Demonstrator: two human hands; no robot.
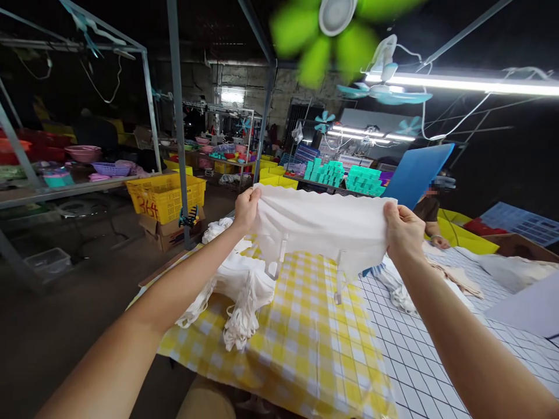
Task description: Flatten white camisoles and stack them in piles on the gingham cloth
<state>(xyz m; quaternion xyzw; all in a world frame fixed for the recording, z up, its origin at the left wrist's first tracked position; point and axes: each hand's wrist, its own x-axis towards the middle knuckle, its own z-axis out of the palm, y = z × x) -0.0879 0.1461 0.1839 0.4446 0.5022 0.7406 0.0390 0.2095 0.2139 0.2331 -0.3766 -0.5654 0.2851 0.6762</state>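
Note:
A white strappy top (323, 224) is stretched out flat in the air, its wavy edge uppermost and two thin straps hanging below. My left hand (248, 208) pinches its upper left corner. At the opposite corner, my right hand (404, 228) is closed on the cloth with the thumb in front. Beneath it lies a yellow-and-white checked tablecloth (301, 343). To the left on that cloth is a heap of similar white garments (244, 285), their straps drooping towards me. More white garments (397, 285) lie behind my right forearm.
A co-worker's hand (439, 241) rests across the table near beige pieces (463, 279). A metal post (177, 116) rises by the table's left edge, beside a yellow crate (166, 195). A blue board (417, 174) stands behind my right hand. Overhead hangs a green fan (336, 17).

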